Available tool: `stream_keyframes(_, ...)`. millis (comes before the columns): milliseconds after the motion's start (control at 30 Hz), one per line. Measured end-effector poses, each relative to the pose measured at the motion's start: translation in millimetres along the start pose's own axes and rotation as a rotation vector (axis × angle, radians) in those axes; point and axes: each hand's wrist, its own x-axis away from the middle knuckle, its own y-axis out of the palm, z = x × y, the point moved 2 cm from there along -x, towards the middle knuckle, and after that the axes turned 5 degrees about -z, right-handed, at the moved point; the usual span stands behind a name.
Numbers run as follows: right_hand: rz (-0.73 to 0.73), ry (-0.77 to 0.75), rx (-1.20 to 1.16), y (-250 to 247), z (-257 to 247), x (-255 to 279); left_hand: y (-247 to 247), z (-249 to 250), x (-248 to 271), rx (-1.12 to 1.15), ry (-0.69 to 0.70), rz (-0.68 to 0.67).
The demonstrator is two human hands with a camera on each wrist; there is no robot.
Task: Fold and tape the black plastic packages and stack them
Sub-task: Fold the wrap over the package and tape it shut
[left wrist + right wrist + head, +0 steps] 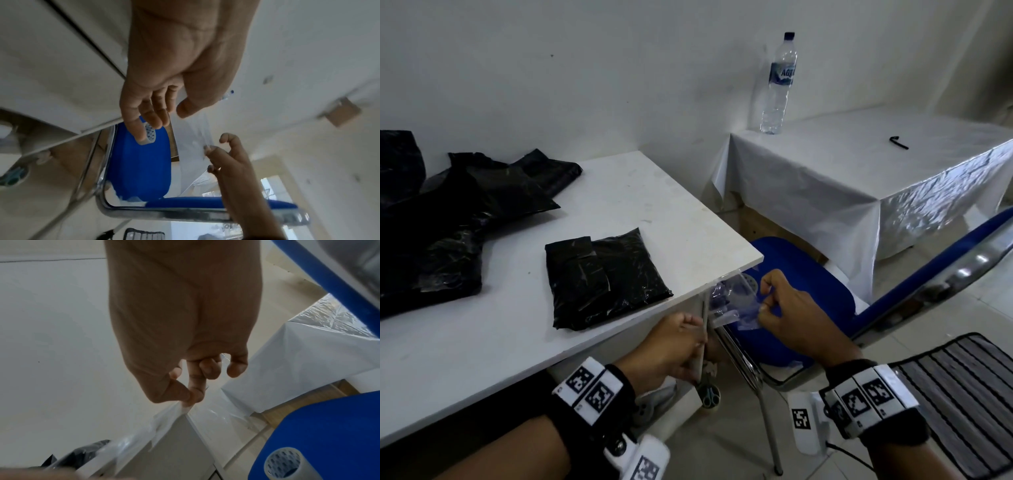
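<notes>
Right now my right hand [791,308] pinches the free end of a strip of clear tape [736,301] between thumb and forefinger, the other fingers loosely curled. My left hand [671,346] sits just below the table's [619,205] near corner, thumb and fingers closed on the other end of that strip; the wrist view shows the thumb [185,107] pressing the film against the fingers. The tape's long axis runs between my two hands, roughly level, out over the blue chair [791,267] beside the table. More crinkled tape clings to the table corner just above it. A tape roll [282,462] lies on the chair seat, below my right hand. On the table, ahead and to the left of my left hand, a folded black package [606,277] lies flat near the edge, its long side angled toward the corner. Farther left, a heap of loose black bags [448,219] lies well apart from both hands.
</notes>
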Motion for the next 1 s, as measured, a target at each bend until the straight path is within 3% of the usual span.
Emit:
stream_keyframes(100, 0.015, 0.015, -0.028, -0.2, 0.2, 2.2, 9.7, 16.1, 3.6, 0.199, -0.082, -0.069)
stream_keyframes(367, 0.003, 0.031, -0.051, 4.8, -6.1, 3.0, 20.7, 18.5, -10.0, 0.323, -0.118, -0.066)
stream_keyframes(800, 0.011, 0.073, -0.009, 7.5, 0.6, 0.8, 22.8, 6.7, -12.8, 0.249, -0.089, -0.121)
stream_keyframes(1000, 0.024, 0.097, 0.069, 8.7, 11.4, -2.7, 8.0, 8.9, -4.8, 0.194, -0.001, -0.093)
